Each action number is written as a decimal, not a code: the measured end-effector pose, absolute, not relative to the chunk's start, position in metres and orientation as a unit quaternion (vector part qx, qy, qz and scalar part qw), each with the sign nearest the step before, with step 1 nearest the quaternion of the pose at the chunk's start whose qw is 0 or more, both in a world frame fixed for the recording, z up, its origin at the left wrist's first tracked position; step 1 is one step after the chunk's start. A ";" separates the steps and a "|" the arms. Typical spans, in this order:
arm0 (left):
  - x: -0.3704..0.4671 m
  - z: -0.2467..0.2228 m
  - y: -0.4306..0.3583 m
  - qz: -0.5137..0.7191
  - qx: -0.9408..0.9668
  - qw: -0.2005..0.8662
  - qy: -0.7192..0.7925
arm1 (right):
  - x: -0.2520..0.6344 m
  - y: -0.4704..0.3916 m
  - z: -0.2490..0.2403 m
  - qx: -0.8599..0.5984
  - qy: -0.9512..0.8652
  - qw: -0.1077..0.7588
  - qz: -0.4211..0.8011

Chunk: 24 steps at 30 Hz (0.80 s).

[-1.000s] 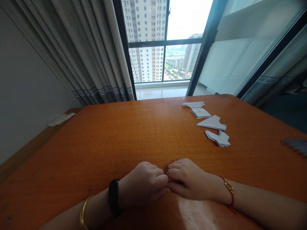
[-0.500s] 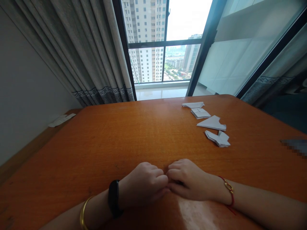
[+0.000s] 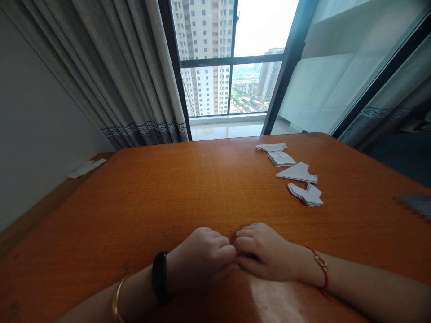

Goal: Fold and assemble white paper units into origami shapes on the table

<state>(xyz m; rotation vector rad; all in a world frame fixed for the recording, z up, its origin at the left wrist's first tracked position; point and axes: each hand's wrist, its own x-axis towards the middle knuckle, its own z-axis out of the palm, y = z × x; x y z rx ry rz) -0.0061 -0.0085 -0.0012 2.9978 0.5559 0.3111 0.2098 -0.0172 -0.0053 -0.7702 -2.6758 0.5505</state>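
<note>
My left hand [image 3: 204, 256] rests on the wooden table [image 3: 161, 188] near its front, curled into a loose fist. Against its fingertips lies my right hand [image 3: 266, 253], also closed, its fingers bent in. The two hands touch knuckle to knuckle, and nothing shows between them. Beyond my right hand, several folded white papers run in a slanting row. Nearest is a folded paper with a raised flap [image 3: 305, 194]. Behind it come a pointed paper [image 3: 298, 172], a squarish folded paper [image 3: 281, 159] and a narrow flat one [image 3: 271, 147].
A pale paper [image 3: 86, 168] lies by the wall at the left edge. Some blurred grey thing [image 3: 415, 205] is at the table's right edge. Past the table's far side are a grey curtain [image 3: 134, 80] and a dark-framed window [image 3: 231, 60].
</note>
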 end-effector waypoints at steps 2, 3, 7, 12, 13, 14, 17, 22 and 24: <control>-0.006 -0.001 -0.009 0.103 0.977 0.040 0.184 | 0.209 -0.017 -0.005 -0.269 -0.932 0.151 0.191; -0.006 -0.002 -0.009 0.104 0.977 0.040 0.184 | 0.209 -0.017 -0.005 -0.269 -0.932 0.151 0.192; -0.006 -0.002 -0.009 0.105 0.976 0.042 0.185 | 0.209 -0.016 -0.005 -0.271 -0.931 0.149 0.194; -0.006 -0.002 -0.009 0.106 0.976 0.043 0.185 | 0.210 -0.017 -0.006 -0.272 -0.931 0.144 0.198; -0.006 -0.002 -0.009 0.106 0.976 0.042 0.185 | 0.210 -0.017 -0.006 -0.271 -0.930 0.144 0.200; -0.006 -0.002 -0.009 0.105 0.976 0.042 0.185 | 0.210 -0.017 -0.006 -0.271 -0.930 0.145 0.201; -0.007 -0.002 -0.009 0.104 0.976 0.041 0.185 | 0.210 -0.017 -0.006 -0.270 -0.930 0.145 0.201; -0.007 -0.004 -0.009 0.106 0.976 0.038 0.187 | 0.209 -0.017 -0.004 -0.271 -0.931 0.144 0.200; -0.006 -0.004 -0.009 0.105 0.976 0.038 0.186 | 0.209 -0.017 -0.004 -0.270 -0.931 0.143 0.200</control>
